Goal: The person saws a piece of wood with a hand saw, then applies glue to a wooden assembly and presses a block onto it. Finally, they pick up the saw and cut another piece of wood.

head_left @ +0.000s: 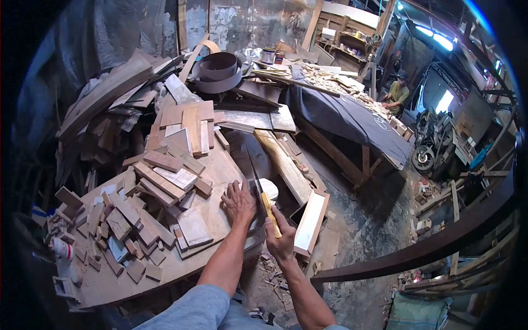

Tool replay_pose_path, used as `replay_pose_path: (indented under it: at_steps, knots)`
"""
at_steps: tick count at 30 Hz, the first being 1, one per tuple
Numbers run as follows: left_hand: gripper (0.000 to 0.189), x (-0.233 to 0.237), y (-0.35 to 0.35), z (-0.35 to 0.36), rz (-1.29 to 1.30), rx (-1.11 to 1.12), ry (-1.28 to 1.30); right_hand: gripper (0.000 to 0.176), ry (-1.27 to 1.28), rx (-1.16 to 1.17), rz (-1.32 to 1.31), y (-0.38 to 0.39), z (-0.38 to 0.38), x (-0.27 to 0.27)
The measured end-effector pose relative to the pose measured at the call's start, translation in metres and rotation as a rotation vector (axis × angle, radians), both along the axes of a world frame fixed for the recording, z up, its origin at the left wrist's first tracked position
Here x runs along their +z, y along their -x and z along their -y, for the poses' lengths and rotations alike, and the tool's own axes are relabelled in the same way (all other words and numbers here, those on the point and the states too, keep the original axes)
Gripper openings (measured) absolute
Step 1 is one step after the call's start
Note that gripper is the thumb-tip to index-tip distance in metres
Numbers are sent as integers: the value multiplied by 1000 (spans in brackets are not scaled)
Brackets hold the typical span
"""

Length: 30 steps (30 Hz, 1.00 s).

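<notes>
My right hand (279, 234) is wrapped round the yellow handle of a saw (267, 206), whose narrow dark blade points up and away. Just left of the saw, my left hand (240, 202) lies with its fingers spread at the edge of the wooden worktable (220, 165). What is under its palm is hidden. A white rounded object (268, 190) sits right behind the saw handle. Near my left forearm, a flat wooden block (194, 228) rests on the worktable.
Many wood offcuts (118, 223) cover the table's left side. A long wooden trough (311, 223) stands right of my right hand. A dark curved bar (407, 261) crosses the lower right. Another person (397, 93) is at a far covered table (352, 118).
</notes>
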<state>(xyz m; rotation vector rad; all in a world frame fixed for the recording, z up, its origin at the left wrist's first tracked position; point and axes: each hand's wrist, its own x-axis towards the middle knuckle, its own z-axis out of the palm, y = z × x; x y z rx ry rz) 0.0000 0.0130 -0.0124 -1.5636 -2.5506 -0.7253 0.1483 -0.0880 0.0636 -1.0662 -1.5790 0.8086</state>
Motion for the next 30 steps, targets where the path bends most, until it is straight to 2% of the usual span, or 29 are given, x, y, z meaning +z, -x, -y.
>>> replay_pose_path:
  at_steps: [5,9,15,16,21,26,30]
  knots:
    - [38,-5,1,-1,-47,-14,-10,42,-120,1,80,8,1,0]
    - [43,6,-1,2,-48,-13,92,43,49,10,77,9,15,10]
    - [40,14,-2,7,-46,-2,59,42,6,8,160,-8,40,8]
    - [40,19,-3,5,0,5,61,41,115,-1,105,-14,49,4]
    - [44,27,-7,7,63,3,54,43,-85,-48,187,-62,136,-6]
    - [49,40,-7,3,95,-1,88,42,-15,-86,287,-112,231,16]
    - [50,42,-8,14,125,-16,105,38,20,-118,218,-132,254,51]
